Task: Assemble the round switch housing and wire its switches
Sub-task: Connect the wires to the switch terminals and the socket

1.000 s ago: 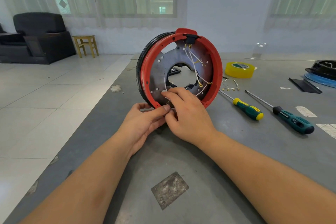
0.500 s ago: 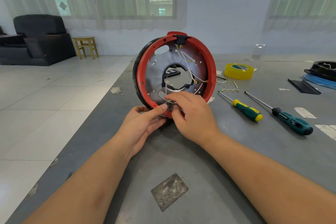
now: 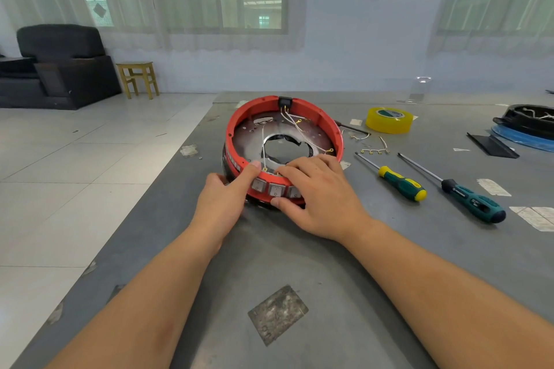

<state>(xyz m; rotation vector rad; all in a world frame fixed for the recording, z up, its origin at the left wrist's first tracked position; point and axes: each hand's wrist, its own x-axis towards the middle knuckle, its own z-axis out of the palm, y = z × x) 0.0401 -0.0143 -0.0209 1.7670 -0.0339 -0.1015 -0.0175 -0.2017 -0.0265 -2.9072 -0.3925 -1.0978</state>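
Fingers of the left hand are curled round the near-left rim of the round switch housing, the thumb laid on top of the rim. Fingers of the right hand are draped over the near rim, thumb pressed under the front wall, so that the housing is gripped from both sides. The housing is laid nearly flat on the grey table, just ahead of both hands. Wall: red plastic ring, smooth, on a black base. Floor: dark metal plate with a round central opening. Three grey rocker switches are set side by side in the near wall; a black socket is set in the far wall. Thin white wires with brass terminals are trailed across the plate.
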